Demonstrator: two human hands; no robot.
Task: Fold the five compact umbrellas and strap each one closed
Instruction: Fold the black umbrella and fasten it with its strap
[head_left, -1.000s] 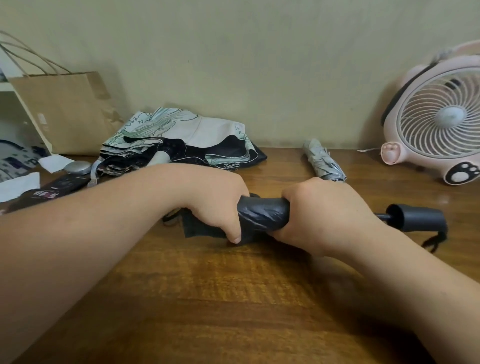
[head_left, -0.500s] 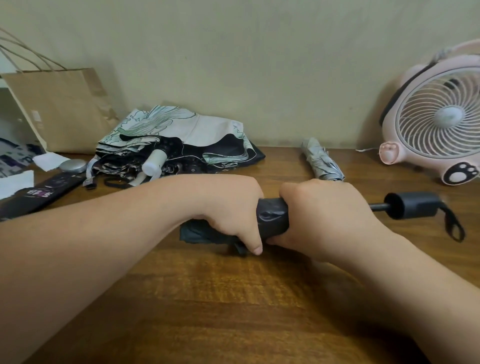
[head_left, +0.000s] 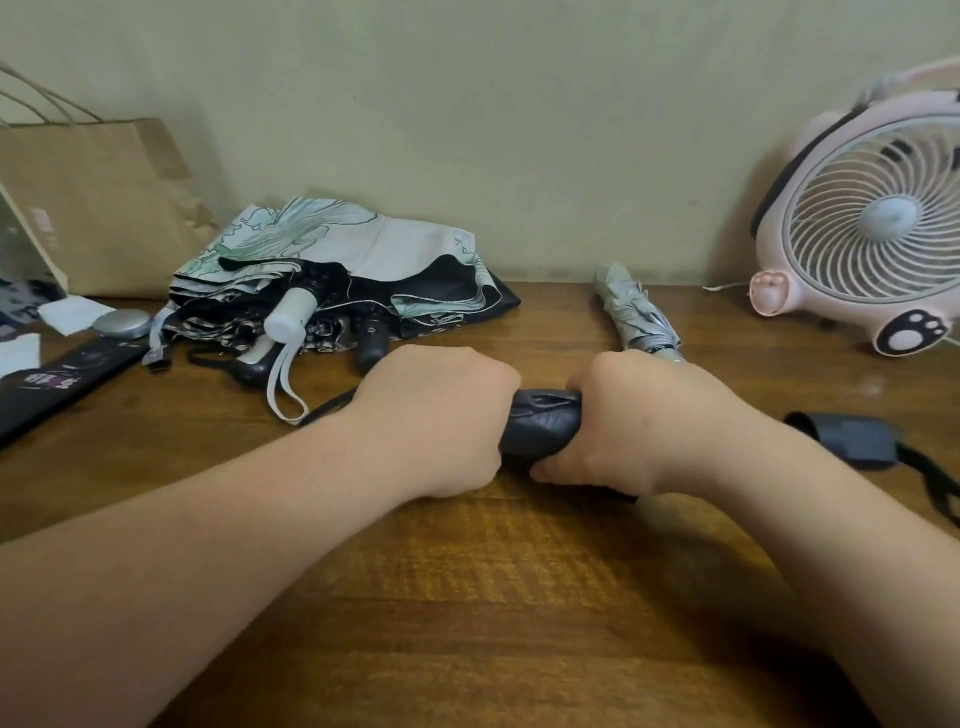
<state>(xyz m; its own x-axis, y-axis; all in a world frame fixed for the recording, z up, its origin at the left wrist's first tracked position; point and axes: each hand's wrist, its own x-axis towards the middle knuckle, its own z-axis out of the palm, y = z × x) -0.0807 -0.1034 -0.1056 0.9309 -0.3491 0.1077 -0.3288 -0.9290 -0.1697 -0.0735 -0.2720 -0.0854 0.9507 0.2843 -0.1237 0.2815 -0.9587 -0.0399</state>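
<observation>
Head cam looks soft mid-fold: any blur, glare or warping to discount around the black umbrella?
Head view: light is soft and even, with a faint sheen on the table near the fan; the fan bulges from wide-angle warping at the edge; the black umbrella between left hand and right hand is fairly sharp, its handle smeared.

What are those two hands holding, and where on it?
A black umbrella: the left hand and the right hand both wrap its rolled-up body, side by side. Its handle sticks out ungripped on the right.
</observation>
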